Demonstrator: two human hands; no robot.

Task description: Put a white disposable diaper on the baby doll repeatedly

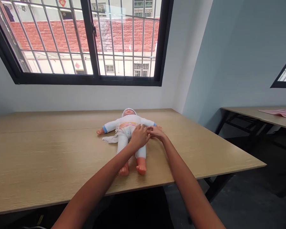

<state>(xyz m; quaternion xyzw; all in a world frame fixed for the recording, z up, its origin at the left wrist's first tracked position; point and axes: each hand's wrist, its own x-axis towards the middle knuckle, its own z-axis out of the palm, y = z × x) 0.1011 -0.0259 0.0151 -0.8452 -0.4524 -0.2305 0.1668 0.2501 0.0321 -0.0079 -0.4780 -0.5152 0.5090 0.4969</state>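
A baby doll [131,119] in a white outfit with blue cuffs lies on its back on the wooden table [62,159], its bare feet toward me. Something white with an orange-yellow band wraps its waist, and a white flap [111,139] spreads out on the left. My left hand [140,136] rests over the doll's hip and upper leg with its fingers bent. Beside it, at the doll's right-hand side in view, my right hand [156,132] has its fingers close together near the waist. What the fingertips hold, if anything, is hidden.
A barred window [92,79] with a black frame is above the table's back edge. The near table edge runs under my forearms. Further right stands another table [248,111] with a pink cloth [281,112] on it.
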